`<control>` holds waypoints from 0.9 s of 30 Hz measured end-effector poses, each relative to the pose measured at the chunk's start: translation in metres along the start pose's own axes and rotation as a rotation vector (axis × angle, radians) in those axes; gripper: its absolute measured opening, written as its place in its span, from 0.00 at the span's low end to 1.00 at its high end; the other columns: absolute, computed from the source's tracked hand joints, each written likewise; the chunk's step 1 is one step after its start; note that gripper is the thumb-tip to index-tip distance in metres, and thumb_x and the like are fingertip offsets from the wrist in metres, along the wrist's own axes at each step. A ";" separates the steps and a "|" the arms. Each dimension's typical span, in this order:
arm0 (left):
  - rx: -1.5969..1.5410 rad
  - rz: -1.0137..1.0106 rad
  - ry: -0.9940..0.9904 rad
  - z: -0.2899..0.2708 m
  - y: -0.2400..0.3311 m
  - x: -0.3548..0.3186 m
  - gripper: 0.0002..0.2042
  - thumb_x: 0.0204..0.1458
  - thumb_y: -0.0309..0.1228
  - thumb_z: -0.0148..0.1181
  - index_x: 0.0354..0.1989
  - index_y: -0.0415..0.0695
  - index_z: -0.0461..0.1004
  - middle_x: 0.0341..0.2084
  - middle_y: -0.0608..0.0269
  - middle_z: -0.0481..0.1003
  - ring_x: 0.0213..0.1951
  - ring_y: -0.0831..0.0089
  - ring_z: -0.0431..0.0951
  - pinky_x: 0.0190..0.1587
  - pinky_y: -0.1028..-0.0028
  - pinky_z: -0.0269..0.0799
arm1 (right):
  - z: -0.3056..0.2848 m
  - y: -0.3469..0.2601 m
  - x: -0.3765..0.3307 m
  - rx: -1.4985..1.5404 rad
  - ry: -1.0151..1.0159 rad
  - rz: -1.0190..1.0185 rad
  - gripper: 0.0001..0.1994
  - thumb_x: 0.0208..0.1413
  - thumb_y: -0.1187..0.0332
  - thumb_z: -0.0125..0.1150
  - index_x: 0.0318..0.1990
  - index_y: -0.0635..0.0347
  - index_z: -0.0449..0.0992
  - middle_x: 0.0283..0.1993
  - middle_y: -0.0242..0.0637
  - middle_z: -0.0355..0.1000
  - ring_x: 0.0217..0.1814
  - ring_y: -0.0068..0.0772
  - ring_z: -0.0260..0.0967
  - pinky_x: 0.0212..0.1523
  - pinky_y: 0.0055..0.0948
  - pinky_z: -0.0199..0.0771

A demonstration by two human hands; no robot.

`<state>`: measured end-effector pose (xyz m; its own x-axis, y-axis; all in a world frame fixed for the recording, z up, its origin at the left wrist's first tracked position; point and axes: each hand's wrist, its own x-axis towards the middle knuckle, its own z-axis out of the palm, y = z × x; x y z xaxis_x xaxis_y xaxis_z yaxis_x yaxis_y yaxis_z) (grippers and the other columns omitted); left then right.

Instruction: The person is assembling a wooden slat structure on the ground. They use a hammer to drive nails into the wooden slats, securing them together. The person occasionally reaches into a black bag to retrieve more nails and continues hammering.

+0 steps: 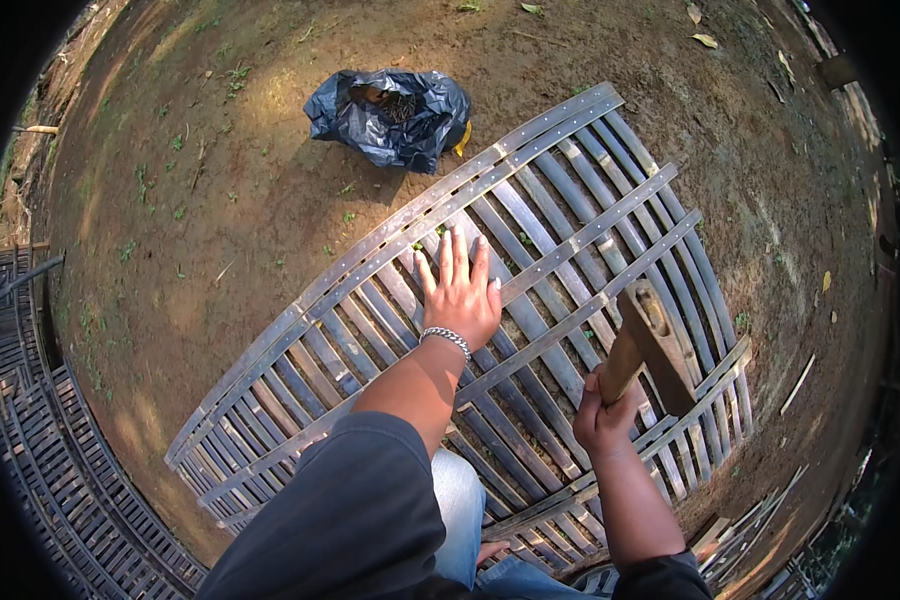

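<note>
A slatted bamboo panel (550, 330) lies on the ground in front of me, its slats joined by cross strips dotted with nail heads. My left hand (462, 295) rests flat on its slats near the middle, fingers stretched out and apart, with a chain bracelet at the wrist. To the right, my right hand (607, 415) is wrapped round the wooden handle of a hammer (660, 345). The dark, wedge-shaped hammer head is above the panel's right part. Part of the handle is hidden in my fist.
Beyond the panel's far edge stands a crumpled black plastic bag (400, 120), open at the top, with thin dark pieces inside, perhaps nails. More slatted panels (70, 470) lie at the far left. Thin bamboo strips (760, 515) lie at lower right. Bare earth (220, 180) surrounds the panel.
</note>
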<state>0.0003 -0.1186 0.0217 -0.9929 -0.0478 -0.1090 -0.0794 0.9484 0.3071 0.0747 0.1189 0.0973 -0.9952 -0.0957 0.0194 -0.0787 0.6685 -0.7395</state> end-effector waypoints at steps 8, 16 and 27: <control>0.013 -0.049 -0.062 -0.002 -0.005 -0.001 0.32 0.64 0.42 0.45 0.76 0.46 0.54 0.77 0.40 0.43 0.77 0.47 0.42 0.74 0.37 0.30 | -0.001 -0.005 0.011 -0.052 -0.113 0.167 0.23 0.63 0.73 0.58 0.65 0.58 0.66 0.53 0.60 0.76 0.51 0.66 0.75 0.48 0.50 0.78; 0.031 -0.008 -0.014 -0.003 0.001 0.000 0.32 0.64 0.43 0.46 0.76 0.45 0.54 0.76 0.39 0.44 0.77 0.46 0.45 0.74 0.37 0.31 | 0.013 0.007 0.005 -0.207 -0.272 0.188 0.25 0.63 0.72 0.58 0.67 0.57 0.63 0.51 0.61 0.75 0.51 0.65 0.75 0.51 0.51 0.77; 0.023 0.003 -0.005 0.000 -0.001 -0.004 0.32 0.63 0.42 0.46 0.75 0.44 0.54 0.76 0.39 0.43 0.77 0.46 0.43 0.74 0.37 0.29 | 0.016 0.001 0.004 -0.238 -0.320 0.265 0.24 0.62 0.73 0.59 0.66 0.61 0.64 0.50 0.60 0.76 0.50 0.67 0.75 0.51 0.52 0.76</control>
<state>0.0044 -0.1191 0.0217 -0.9926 -0.0433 -0.1132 -0.0742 0.9555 0.2854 0.0718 0.1078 0.0859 -0.9178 -0.0968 -0.3850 0.1268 0.8475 -0.5155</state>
